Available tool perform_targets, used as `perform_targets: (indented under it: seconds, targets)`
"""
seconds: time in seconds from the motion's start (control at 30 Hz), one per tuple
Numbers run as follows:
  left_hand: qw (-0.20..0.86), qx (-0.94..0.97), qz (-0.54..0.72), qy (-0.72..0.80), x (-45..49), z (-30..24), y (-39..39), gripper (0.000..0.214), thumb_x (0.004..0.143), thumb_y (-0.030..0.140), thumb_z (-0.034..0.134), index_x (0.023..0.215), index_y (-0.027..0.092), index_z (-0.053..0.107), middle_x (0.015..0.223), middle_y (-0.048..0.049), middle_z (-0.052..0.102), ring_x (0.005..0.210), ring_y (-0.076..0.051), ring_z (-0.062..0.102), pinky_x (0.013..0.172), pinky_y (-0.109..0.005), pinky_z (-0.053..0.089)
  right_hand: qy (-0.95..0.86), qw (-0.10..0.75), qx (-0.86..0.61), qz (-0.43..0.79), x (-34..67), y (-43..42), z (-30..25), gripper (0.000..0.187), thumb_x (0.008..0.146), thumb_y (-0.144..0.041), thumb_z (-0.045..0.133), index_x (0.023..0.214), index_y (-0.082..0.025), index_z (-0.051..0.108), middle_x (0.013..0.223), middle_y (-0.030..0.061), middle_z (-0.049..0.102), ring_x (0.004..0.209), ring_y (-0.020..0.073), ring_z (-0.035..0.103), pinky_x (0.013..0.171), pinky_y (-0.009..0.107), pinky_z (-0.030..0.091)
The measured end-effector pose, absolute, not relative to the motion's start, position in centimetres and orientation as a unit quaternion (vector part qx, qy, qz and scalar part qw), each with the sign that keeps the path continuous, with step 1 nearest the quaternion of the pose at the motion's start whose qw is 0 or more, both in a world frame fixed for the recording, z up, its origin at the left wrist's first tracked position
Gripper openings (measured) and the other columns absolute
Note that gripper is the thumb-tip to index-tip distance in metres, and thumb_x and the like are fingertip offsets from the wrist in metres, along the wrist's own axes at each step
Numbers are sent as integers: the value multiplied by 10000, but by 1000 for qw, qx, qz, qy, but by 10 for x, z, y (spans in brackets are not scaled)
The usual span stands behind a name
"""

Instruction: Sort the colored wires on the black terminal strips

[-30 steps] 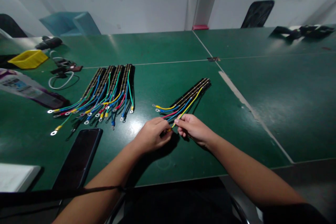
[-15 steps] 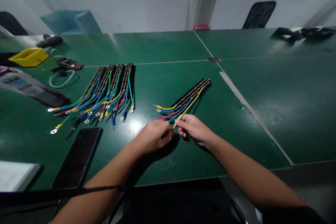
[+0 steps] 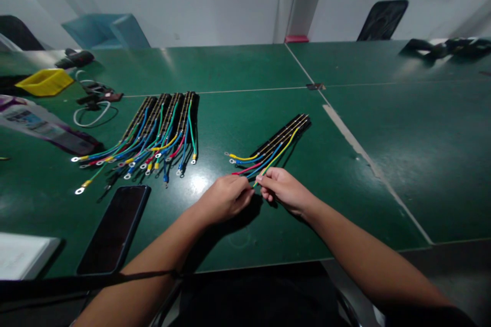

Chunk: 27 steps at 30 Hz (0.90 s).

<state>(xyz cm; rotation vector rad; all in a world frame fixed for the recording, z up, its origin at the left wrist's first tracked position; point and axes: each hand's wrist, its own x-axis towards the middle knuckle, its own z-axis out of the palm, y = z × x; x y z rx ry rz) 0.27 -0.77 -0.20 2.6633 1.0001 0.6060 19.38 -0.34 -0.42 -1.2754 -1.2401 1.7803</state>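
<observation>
A black terminal block (image 3: 284, 133) with brass-coloured strips lies slanted on the green table, and yellow, blue and red wires run from it toward me. My right hand (image 3: 282, 187) pinches the yellow-green wire (image 3: 283, 148) partway down from the block. Close beside it, my left hand (image 3: 229, 195) is closed around the lower end of the same wire; its tip is hidden in the fingers. Two wires with ring lugs, a yellow wire (image 3: 244, 158) and a blue one, stick out left of the block. A red wire (image 3: 251, 167) passes behind my left hand.
Several wired terminal blocks (image 3: 186, 104) stand in a row at left, their ring lugs toward me. Nearer lie a phone (image 3: 115, 230) and a white box (image 3: 26, 255). A bottle (image 3: 46, 125), yellow bin (image 3: 46, 83) and white cable (image 3: 92, 121) are at far left.
Both hands keep their hold on the wire and have hardly moved. The yellow bit seen between them earlier is now covered by the left fingers. The view has shifted slightly.
</observation>
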Motion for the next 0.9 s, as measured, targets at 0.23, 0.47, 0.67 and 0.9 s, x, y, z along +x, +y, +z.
perform_targets:
  seconds: [0.23, 0.47, 0.67, 0.9]
  targets:
    - [131, 909, 215, 332, 3, -2, -9, 129, 896, 239, 453, 789, 177, 491, 683, -9, 548, 618, -127, 490, 583, -250, 340, -468, 309, -477, 677, 194, -3, -3, 275, 790, -385, 648, 727, -154, 513, 541, -32, 534, 442, 59, 461, 413, 177, 351]
    - [119, 910, 225, 328, 4, -2, -9, 159, 905, 241, 442, 770, 172, 487, 657, -6, 536, 592, -122, 477, 566, -248, 332, -463, 312, -479, 677, 194, -4, -3, 266, 793, -372, 649, 725, -155, 512, 546, -33, 533, 444, 56, 466, 414, 171, 353]
    - [114, 907, 216, 343, 5, -1, -9, 174, 905, 228, 425, 744, 177, 468, 637, -1, 518, 570, -118, 462, 548, -243, 316, -456, 314, -480, 681, 193, -2, -4, 288, 775, -388, 665, 710, -154, 511, 532, -30, 539, 432, 60, 469, 402, 173, 347]
    - [127, 911, 226, 319, 4, -4, -10, 125, 886, 250, 477, 786, 176, 485, 667, -3, 538, 599, -120, 482, 566, -239, 329, -461, 313, -466, 688, 194, -2, -5, 264, 772, -371, 668, 732, -153, 526, 534, -36, 542, 428, 53, 462, 410, 170, 346]
